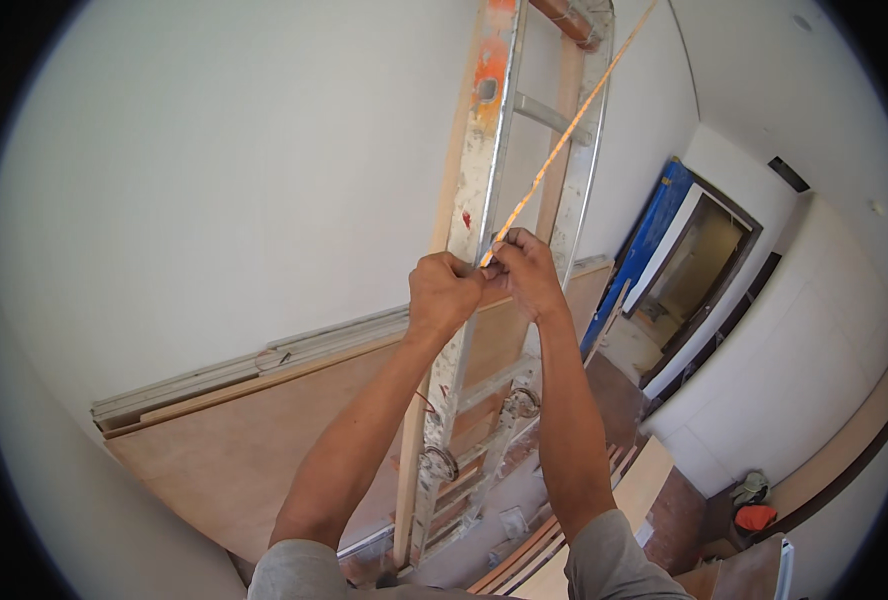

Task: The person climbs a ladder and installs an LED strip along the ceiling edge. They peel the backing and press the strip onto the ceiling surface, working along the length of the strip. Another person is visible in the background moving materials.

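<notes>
An orange-yellow rope (564, 140) runs taut and slanting from the upper right down to my hands. Its lower end goes in between my fingers, beside the rail of a paint-spattered aluminium ladder (474, 190). My right hand (529, 275) is closed, its thumb and fingers pinching the rope. Just left of it, my left hand (444, 297) is closed too, its fingertips meeting the right hand's at the rope's end. Both hands are right in front of the ladder, and they hide how the rope ends there.
Large wooden boards (254, 450) lean on the white wall behind the ladder. Long timber strips (639, 480) lie on the floor at the lower right. Farther back are a blue panel (639, 240) and an open doorway (699, 255). An orange item (755, 517) lies near the curved white panel (774, 370).
</notes>
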`<state>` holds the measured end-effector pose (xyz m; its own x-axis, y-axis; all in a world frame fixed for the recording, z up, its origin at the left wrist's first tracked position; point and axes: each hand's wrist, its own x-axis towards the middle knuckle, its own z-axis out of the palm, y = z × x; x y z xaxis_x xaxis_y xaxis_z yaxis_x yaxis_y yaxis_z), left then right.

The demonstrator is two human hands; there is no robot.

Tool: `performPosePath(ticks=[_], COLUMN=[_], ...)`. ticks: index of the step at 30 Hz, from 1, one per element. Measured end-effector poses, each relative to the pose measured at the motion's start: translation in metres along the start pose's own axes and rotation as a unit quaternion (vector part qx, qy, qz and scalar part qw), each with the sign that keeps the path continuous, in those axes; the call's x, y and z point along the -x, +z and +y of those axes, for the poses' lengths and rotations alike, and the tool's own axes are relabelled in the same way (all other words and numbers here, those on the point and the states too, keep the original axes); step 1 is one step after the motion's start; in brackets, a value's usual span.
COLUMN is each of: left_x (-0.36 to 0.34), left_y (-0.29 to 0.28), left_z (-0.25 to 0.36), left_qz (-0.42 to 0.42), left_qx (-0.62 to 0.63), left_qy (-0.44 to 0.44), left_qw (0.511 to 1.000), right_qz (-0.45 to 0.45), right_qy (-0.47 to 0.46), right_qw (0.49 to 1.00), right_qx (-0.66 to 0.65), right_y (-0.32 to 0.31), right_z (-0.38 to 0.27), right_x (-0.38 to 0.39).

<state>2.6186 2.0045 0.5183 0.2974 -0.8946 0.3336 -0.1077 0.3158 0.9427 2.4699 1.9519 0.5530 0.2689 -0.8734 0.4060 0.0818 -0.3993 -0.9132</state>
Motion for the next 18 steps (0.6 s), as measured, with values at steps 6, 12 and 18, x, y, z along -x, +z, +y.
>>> performPosePath(ticks=[6,12,18], left_x=[-0.005,-0.011,-0.016], left_y=[0.006,0.008,0.007], left_z=[-0.001,-0.004,-0.004], left_qz=[0.015,0.011,-0.010], left_qx=[0.017,0.050,0.026], left_qy=[-0.003,-0.040,-0.036], left_qw=[1.000,0.998,0.999], right_qz=[-0.039,-0.021,0.041], right_qy=[0.006,-0.002,-0.009], right_qw=[0.998,0.999,0.995], right_qx=[-0.039,0.026,0.088], right_y=[-0.004,0.004,0.012], right_z=[-0.001,-0.003,0.000], right_x=[0.012,0.013,0.005])
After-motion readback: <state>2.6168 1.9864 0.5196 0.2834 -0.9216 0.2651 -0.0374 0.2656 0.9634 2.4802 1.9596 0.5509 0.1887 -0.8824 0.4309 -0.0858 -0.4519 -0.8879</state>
